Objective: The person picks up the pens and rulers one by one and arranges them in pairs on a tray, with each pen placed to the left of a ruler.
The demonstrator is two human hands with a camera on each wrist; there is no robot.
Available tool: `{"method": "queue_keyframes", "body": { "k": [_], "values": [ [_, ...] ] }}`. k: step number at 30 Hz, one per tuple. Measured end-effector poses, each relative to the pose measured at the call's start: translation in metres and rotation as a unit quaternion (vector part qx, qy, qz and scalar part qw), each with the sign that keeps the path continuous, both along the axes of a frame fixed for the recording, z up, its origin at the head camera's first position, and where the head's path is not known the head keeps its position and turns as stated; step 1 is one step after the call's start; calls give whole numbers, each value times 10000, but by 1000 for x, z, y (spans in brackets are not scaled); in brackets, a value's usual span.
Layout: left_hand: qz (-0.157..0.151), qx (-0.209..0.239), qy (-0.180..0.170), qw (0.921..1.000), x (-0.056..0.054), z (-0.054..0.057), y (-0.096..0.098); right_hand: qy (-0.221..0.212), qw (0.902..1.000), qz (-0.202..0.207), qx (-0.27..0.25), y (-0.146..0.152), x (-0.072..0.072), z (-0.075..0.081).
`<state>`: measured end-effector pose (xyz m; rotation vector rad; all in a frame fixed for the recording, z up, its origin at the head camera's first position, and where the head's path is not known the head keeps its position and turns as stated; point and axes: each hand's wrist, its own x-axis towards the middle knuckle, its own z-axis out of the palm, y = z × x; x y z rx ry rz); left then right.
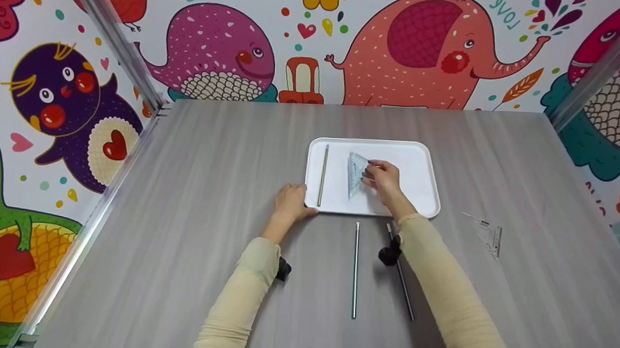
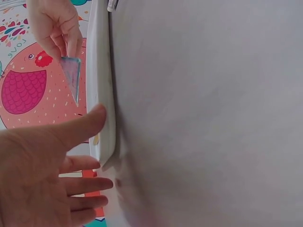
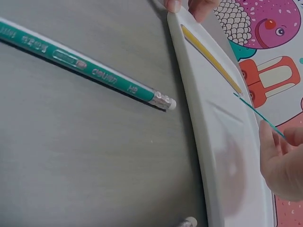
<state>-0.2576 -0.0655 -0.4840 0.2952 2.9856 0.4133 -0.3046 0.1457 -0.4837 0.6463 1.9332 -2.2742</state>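
My right hand [image 1: 385,179] pinches a clear bluish set square [image 1: 355,174] by one edge, above the white tray [image 1: 413,196]. In the left wrist view the set square [image 2: 72,75] hangs from the right fingertips, one corner pointing down. My left hand [image 1: 290,201] is at the tray's near left corner. Its thumb rests against the near rim and its straight fingers lie along the left side, as the left wrist view shows of the hand [image 2: 57,161]. Inside the tray, a yellow pencil [image 3: 210,59] lies along the left side.
A green pencil [image 1: 356,273] with a white eraser lies in front of the tray. Another dark pencil [image 1: 406,293] lies partly under the right forearm. To the right, a second clear set square [image 1: 489,236] lies on the grey table [image 1: 207,189]. Patterned walls border the table.
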Motion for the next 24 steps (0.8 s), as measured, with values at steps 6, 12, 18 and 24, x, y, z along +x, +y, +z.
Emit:
{"method": "queue_keyframes", "body": {
  "k": [6, 12, 18, 24],
  "values": [
    [24, 7, 22, 10000, 0, 0, -1, -126, 9999, 10, -25, -9, -2, -2],
    [57, 70, -32, 10000, -1, -2, 1, -189, 9996, 52, -189, -16, -4, -6],
    [135, 162, -82, 9997, -1, -2, 1, -199, 9994, 82, -289, -20, -6, -11],
    [139, 121, -31, 9998, -1, -3, 2, -95, 9995, 280, -92, -21, -5, -16]
  ]
}}
